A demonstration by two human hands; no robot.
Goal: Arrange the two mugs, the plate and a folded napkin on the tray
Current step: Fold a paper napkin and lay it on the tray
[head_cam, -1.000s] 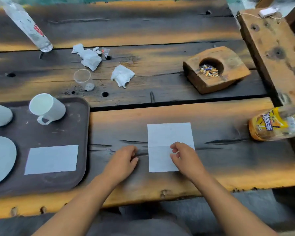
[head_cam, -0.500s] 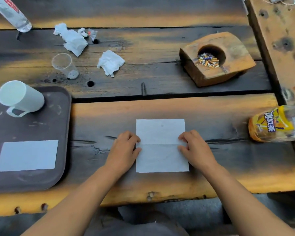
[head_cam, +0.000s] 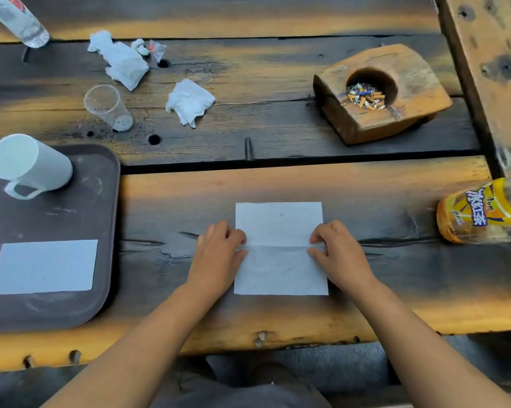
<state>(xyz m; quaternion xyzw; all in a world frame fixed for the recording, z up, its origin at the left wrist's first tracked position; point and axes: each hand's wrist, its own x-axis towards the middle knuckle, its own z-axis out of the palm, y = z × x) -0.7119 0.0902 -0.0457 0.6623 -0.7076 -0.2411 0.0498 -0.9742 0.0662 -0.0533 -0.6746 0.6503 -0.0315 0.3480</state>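
Tray [head_cam: 71, 313], dark brown with rounded corners, taken as reference on plank table [head_cam: 277, 134]. On tray, far part: white mug [head_cam: 33, 167], mouth toward camera, handle toward near side, interior bare white. On tray, near part: folded napkin [head_cam: 45, 266], a flat rectangle. Right of tray, apart from its rim, on bare wood: creased napkin [head_cam: 280, 272], spread flat, one fold line across its middle. Left hand [head_cam: 218, 260] at end of that line nearer tray, fingers curled, thumb and forefinger pinching paper edge; right hand [head_cam: 341, 256] at end farther from tray, pinching likewise. Just beyond tray's far right corner: clear plastic cup [head_cam: 108, 108], whitish at bottom, contents not legible. Farther beyond tray: crumpled tissue [head_cam: 124, 61], second tissue [head_cam: 189, 101] and clear bottle [head_cam: 18, 22], cut by frame edge. Well right of tray, beyond creased napkin: wooden ashtray [head_cam: 410, 78], round hollow holding cigarette butts [head_cam: 366, 97]. Farthest right of tray: yellow-labelled bottle [head_cam: 484, 213], partly in view, fill level not readable.
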